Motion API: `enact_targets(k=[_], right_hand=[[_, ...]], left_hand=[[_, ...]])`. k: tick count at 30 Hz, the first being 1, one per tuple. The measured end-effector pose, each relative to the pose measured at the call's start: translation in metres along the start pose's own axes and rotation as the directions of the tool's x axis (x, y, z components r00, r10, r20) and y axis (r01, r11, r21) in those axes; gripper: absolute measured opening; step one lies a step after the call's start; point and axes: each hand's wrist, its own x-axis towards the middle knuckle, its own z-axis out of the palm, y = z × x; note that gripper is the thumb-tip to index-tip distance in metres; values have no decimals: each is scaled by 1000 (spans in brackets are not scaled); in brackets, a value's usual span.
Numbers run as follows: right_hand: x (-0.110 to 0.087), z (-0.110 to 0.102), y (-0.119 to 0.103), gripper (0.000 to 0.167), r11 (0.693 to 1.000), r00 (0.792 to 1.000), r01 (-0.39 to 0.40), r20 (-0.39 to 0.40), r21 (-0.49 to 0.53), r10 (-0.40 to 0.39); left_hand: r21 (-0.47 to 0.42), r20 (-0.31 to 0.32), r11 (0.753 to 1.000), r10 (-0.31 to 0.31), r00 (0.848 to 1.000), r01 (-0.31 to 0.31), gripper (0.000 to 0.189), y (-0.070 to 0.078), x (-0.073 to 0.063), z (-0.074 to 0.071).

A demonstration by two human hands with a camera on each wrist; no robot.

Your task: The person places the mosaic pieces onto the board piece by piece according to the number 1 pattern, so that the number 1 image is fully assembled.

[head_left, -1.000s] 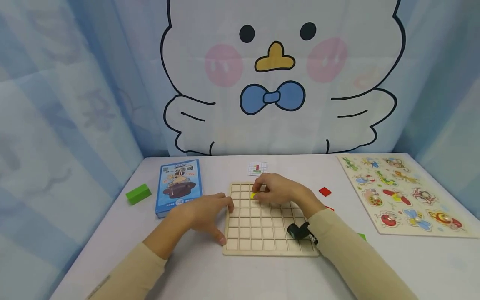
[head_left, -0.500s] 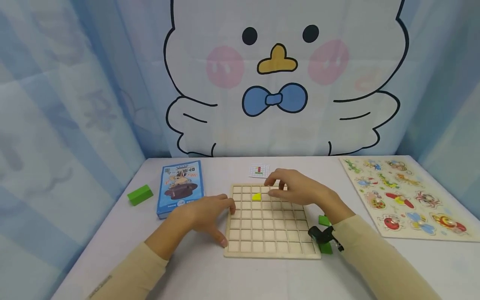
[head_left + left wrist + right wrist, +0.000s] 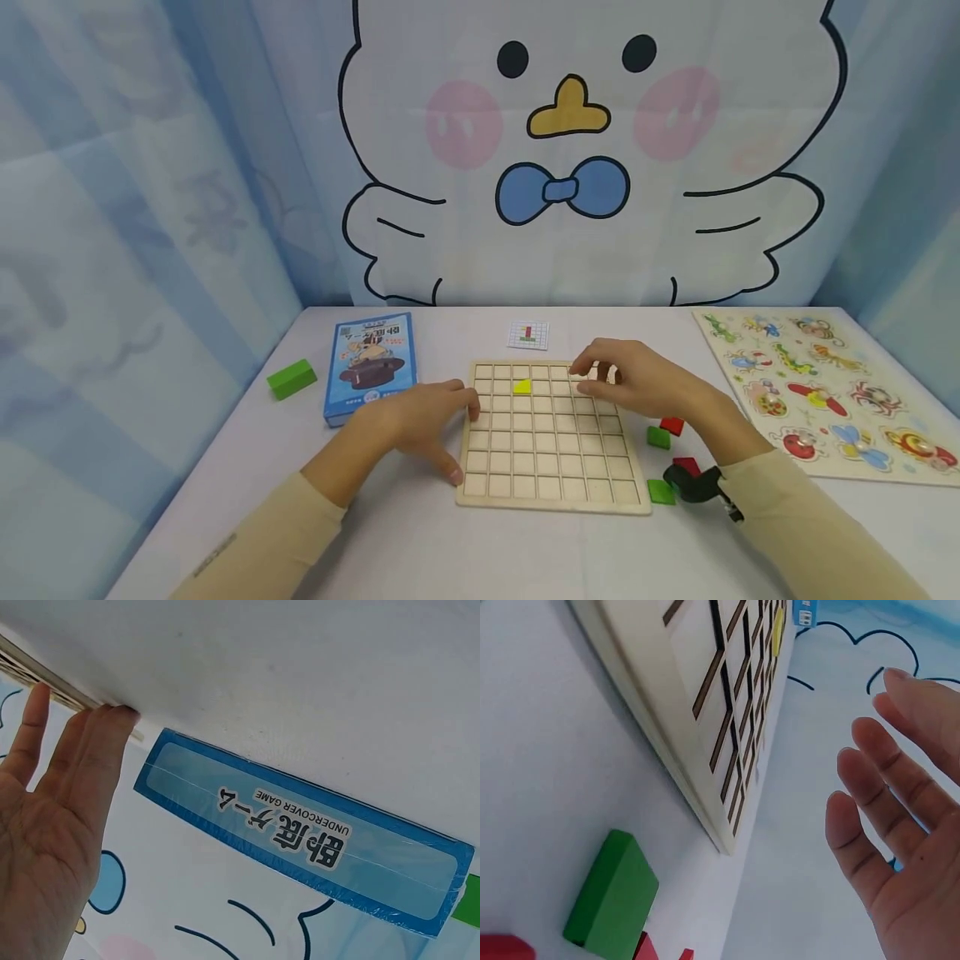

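Note:
A pale wooden grid board [image 3: 555, 442] lies flat on the white table. In one of its upper squares sits a small yellow piece [image 3: 522, 387] with a slanted edge. My left hand [image 3: 416, 425] touches the board's left edge with fingers and thumb spread. Over the board's upper right part hovers my right hand [image 3: 637, 375], its fingers loosely bent with nothing between them. The right wrist view shows that hand [image 3: 900, 780] with relaxed fingers, apart from the board. Beside the board's right edge lie green tiles [image 3: 658, 437] and red tiles [image 3: 686, 466].
A blue game box [image 3: 371, 367] stands left of the board, with a green block [image 3: 292, 380] farther left. Behind the board is a small pattern card [image 3: 528, 335]. An animal picture puzzle board [image 3: 832, 392] covers the table's right side. A printed curtain [image 3: 585, 250] hangs behind.
My right hand has let go of the yellow piece, which stays on the board, and has moved right. The left hand keeps its place at the board's edge. The head view has shifted slightly.

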Motion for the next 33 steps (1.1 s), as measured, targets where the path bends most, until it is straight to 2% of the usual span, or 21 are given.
enact_targets(k=[7, 15, 19, 22, 27, 33], right_hand=[[-13, -6, 14, 20, 999, 997, 32, -68, 13, -31], [-29, -14, 31, 25, 998, 993, -51, -110, -29, 48], [-41, -17, 40, 28, 994, 988, -101, -123, -44, 95], [-47, -17, 46, 29, 993, 987, -107, -126, -40, 101], [-50, -19, 54, 31, 994, 986, -106, -131, -27, 102], [-54, -26, 61, 36, 988, 978, -139, -166, -66, 127]], left_hand=[[-12, 3, 1000, -15, 1000, 15, 74, 0, -1, -1], [-25, -1, 1000, -12, 1000, 12, 73, -2, 0, -1], [-27, -6, 999, 18, 1000, -18, 73, 0, 2, 2], [-25, -7, 999, 35, 999, -35, 73, 1, 3, 5], [-24, -3, 1000, 16, 1000, -16, 73, 2, 2, 6], [-9, 1, 1000, -3, 1000, 3, 74, 3, 2, -2]])
